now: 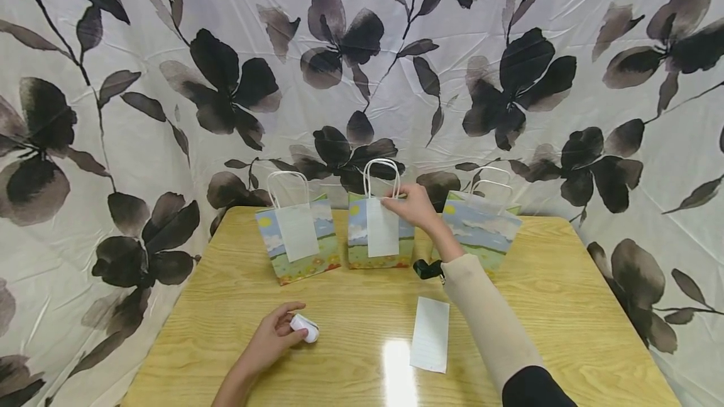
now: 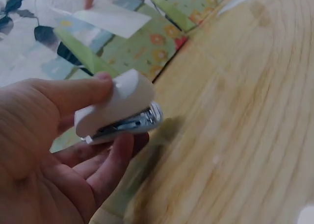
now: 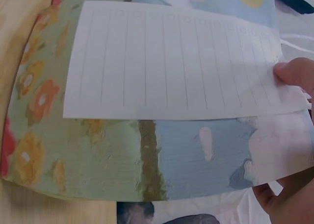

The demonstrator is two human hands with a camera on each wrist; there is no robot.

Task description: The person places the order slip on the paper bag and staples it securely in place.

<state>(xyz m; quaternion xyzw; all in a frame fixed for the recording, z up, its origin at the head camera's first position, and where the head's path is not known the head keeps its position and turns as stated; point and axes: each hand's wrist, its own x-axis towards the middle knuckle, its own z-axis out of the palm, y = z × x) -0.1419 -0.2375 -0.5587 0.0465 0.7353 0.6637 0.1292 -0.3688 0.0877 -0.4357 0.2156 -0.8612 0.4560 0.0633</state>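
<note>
In my left hand (image 1: 275,338) I hold a small white stapler (image 2: 125,104), thumb on top and fingers beneath, above the table's near left part. My right hand (image 1: 415,206) pinches the top edge of a lined white paper slip (image 3: 171,62) against the middle paper bag (image 1: 356,250). The thumb lies on the slip and the other fingers go behind the bag's upper edge, partly hidden. This bag has a painted sky and flower meadow and white twisted handles (image 1: 380,165). Another slip (image 1: 430,335) lies flat on the table, left of my right forearm.
A matching bag (image 1: 328,228) with a slip (image 1: 296,231) on its front stands at the left. A third bag (image 1: 481,231) stands at the right, partly behind my right arm. The wooden table (image 1: 220,306) ends against a flower-printed cloth (image 1: 418,99).
</note>
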